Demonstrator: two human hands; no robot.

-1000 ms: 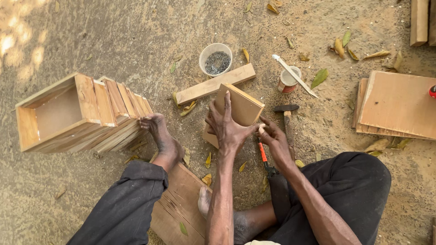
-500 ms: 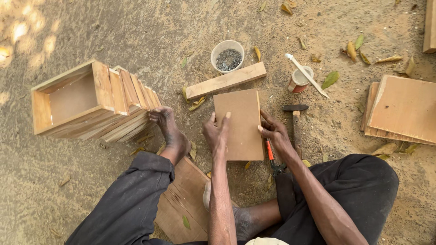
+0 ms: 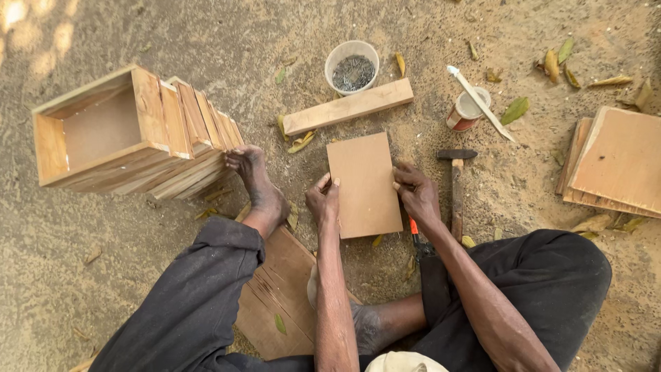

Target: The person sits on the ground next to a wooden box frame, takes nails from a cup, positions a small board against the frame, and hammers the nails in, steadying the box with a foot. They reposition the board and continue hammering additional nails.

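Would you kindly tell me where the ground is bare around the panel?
Bare sand lies left of the open wooden box and above the nail bowl. It is crowded between the panel, hammer, tin and stacked boards.

Sandy ground (image 3: 138,289) carries a flat board (image 3: 365,184), hammer (image 3: 456,182), nail tub (image 3: 352,67), plank (image 3: 348,106) and stacked boxes (image 3: 131,134).

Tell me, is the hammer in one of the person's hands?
No, the hammer lies on the sandy ground beside the right hand, and both hands hold the flat wooden board.
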